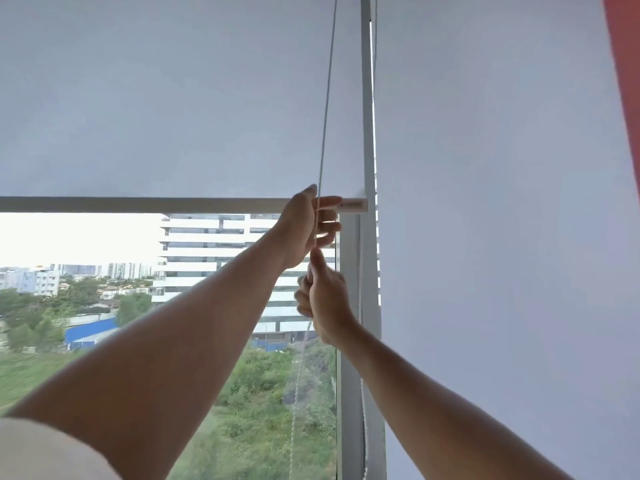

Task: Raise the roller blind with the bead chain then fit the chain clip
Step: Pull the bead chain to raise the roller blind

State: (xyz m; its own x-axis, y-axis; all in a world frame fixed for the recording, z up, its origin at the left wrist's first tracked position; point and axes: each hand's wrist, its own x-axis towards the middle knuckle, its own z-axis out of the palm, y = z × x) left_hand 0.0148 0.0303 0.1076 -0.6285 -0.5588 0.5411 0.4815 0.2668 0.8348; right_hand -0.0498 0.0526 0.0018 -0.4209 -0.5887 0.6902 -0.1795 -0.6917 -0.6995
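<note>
A pale grey roller blind (166, 105) covers the upper half of the left window, its white bottom bar (138, 204) level across the glass. The white bead chain (327, 98) runs down in front of the blind near its right edge. My left hand (304, 230) grips the chain just at the bottom bar. Directly below it my right hand (323, 299) is closed around the same chain, which hangs on below (298, 386) toward the frame's bottom. A second strand (362, 410) hangs along the window frame. No chain clip is visible.
A white vertical window frame (367, 133) separates the left blind from a second, fully lowered blind (502, 237) on the right. A red curtain edge (627, 64) shows at the top right. Through the glass I see buildings and trees.
</note>
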